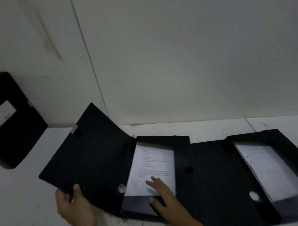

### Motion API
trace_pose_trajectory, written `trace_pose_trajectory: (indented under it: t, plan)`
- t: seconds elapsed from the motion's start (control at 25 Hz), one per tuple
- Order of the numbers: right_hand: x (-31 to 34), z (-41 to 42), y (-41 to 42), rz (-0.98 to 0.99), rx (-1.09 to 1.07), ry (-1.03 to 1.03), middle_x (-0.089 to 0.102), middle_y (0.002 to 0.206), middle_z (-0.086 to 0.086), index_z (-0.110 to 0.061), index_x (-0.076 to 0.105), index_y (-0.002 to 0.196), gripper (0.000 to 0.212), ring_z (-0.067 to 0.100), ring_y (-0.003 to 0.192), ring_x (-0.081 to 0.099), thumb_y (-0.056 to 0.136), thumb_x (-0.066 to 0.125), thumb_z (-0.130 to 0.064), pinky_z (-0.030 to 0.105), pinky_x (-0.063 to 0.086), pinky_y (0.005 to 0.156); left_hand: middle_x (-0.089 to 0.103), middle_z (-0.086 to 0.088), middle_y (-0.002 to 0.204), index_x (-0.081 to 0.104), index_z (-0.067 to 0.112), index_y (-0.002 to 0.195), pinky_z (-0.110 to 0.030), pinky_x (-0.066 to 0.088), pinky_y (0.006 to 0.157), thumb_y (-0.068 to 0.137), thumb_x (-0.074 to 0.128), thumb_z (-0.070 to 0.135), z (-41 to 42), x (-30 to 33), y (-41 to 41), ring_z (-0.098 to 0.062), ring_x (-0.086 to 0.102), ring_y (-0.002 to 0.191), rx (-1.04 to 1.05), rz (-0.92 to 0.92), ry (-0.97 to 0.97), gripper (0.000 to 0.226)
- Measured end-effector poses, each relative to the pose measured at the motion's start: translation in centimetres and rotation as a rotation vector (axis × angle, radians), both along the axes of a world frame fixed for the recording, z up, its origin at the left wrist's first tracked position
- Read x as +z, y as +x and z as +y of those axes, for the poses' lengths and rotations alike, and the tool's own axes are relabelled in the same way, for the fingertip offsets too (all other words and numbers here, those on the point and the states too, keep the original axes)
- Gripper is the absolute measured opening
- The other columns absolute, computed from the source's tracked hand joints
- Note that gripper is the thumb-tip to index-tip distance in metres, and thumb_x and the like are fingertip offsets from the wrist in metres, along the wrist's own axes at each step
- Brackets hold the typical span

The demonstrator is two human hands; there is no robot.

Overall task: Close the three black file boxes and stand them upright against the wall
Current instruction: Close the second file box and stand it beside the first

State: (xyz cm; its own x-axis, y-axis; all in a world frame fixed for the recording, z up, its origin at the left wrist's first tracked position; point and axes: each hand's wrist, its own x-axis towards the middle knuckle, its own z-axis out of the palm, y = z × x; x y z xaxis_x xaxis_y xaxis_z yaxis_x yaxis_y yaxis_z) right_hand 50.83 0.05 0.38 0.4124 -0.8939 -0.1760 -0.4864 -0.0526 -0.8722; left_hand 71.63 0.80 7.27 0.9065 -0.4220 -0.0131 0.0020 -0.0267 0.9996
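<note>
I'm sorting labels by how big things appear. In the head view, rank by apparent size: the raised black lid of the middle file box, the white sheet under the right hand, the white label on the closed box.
1. Raised black lid, largest.
2. White sheet in the middle box.
3. White label on the closed black box, smallest; it sits farther away, so its true size is unsure.

A dim, bare storeroom or office corner: stained white wall (175, 55), tiled floor (26, 208), black file boxes (150, 168) holding papers (155, 165).

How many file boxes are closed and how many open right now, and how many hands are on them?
Closed black file box standing at the wall: 1
Open black file boxes lying flat, middle and right: 2
Hands on the middle box, left and right: 2
Total: 3 boxes, 2 hands
</note>
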Motion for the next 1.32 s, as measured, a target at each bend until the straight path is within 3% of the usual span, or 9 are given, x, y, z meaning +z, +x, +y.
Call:
trace_pose_trajectory:
  t: [0.12,0.24,0.4,0.52,0.64,0.76,0.88,1.04,1.32]
  plan:
    - [1.5,-0.9,2.2,-0.242,-0.116,0.073,0.036,0.142,-0.014,-0.045,0.037,0.125,0.035,-0.005,0.129,0.033,0.095,0.041,-0.028,0.008,0.028,0.106,0.053,-0.010,0.098,0.055,0.007,0.106,-0.009,0.044,0.063,0.089,0.050,0.008,1.5,0.7,1.5,-0.009,0.053,0.074,-0.056,-0.144,0.006,0.017]
    - [3.1,-2.4,2.6,-0.349,-0.170,0.177,0.048,0.133,-0.002,-0.039,0.038,0.125,0.030,0.007,0.120,0.048,0.096,0.036,-0.029,0.022,0.040,0.103,0.060,-0.010,0.089,0.060,0.038,0.084,-0.001,0.040,0.058,0.084,0.058,0.008,2.7,-0.7,0.5,-0.019,0.054,0.073,-0.226,-0.202,0.034,0.031]
    - [4.5,-2.8,1.9,-0.369,-0.189,0.200,0.052,0.126,-0.004,-0.035,0.034,0.130,0.033,0.014,0.113,0.054,0.097,0.029,-0.032,0.031,0.044,0.096,0.062,0.027,0.099,0.051,0.070,0.088,0.004,0.034,0.077,0.064,0.053,0.011,4.2,-3.7,-1.9,0.003,0.054,0.089,-0.641,-0.493,0.183,0.064]
    - [4.0,-2.2,1.0,-0.369,-0.276,0.193,0.050,0.129,-0.001,-0.028,0.035,0.131,0.034,0.010,0.113,0.051,0.098,0.031,-0.027,0.028,0.044,0.096,0.030,0.056,0.117,0.033,0.079,0.098,-0.013,0.029,0.096,0.058,0.059,0.029,3.8,-5.3,-2.6,0.012,0.033,0.107,-1.058,-0.672,0.355,0.069]
    - [2.2,-1.3,-0.1,-0.241,-0.383,0.202,0.035,0.141,0.008,-0.019,0.024,0.138,0.047,0.020,0.125,0.041,0.095,0.043,-0.016,0.035,0.039,0.105,0.005,0.046,0.132,0.024,0.075,0.103,-0.037,0.015,0.112,0.041,0.049,0.084,3.0,-5.7,-2.8,0.005,0.005,0.131,-1.346,-0.726,0.711,0.068]
    - [0.7,-0.7,-0.3,-0.007,-0.326,0.091,0.018,0.145,0.004,-0.018,0.008,0.143,0.069,0.022,0.136,0.023,0.089,0.050,-0.012,0.032,0.023,0.114,0.000,0.031,0.143,0.013,0.055,0.127,-0.037,0.004,0.115,0.026,0.000,0.097,2.0,-6.8,-3.2,-0.004,-0.007,0.142,-1.319,-0.784,0.791,0.110]
    - [0.1,-1.3,0.5,0.300,-0.118,0.004,-0.012,0.156,0.002,-0.021,-0.012,0.143,0.081,0.025,0.143,-0.004,0.090,0.048,-0.027,0.042,0.012,0.115,-0.020,0.020,0.146,0.004,0.040,0.141,-0.039,-0.005,0.116,0.028,-0.016,0.091,0.8,-8.0,-3.3,-0.009,-0.018,0.142,-1.242,-0.807,0.797,0.126]
    - [-0.5,-1.2,0.5,0.587,-0.047,-0.074,-0.030,0.150,0.000,-0.016,-0.014,0.143,0.081,0.021,0.144,-0.009,0.084,0.027,-0.055,0.046,0.017,0.114,-0.016,0.005,0.156,0.003,0.036,0.143,-0.035,-0.012,0.114,0.071,0.021,0.077,1.3,-10.9,-3.0,-0.015,-0.019,0.143,-1.193,-1.091,0.940,0.085]
    - [-1.9,-1.2,-0.2,0.600,-0.056,-0.137,-0.034,0.142,-0.002,-0.020,-0.016,0.142,0.098,0.013,0.143,0.010,0.061,0.004,-0.070,0.041,0.020,0.113,-0.012,0.008,0.157,0.006,0.036,0.143,-0.035,-0.012,0.114,0.066,0.034,0.072,1.1,-12.7,-2.9,-0.016,-0.014,0.145,-1.183,-1.243,0.916,0.089]
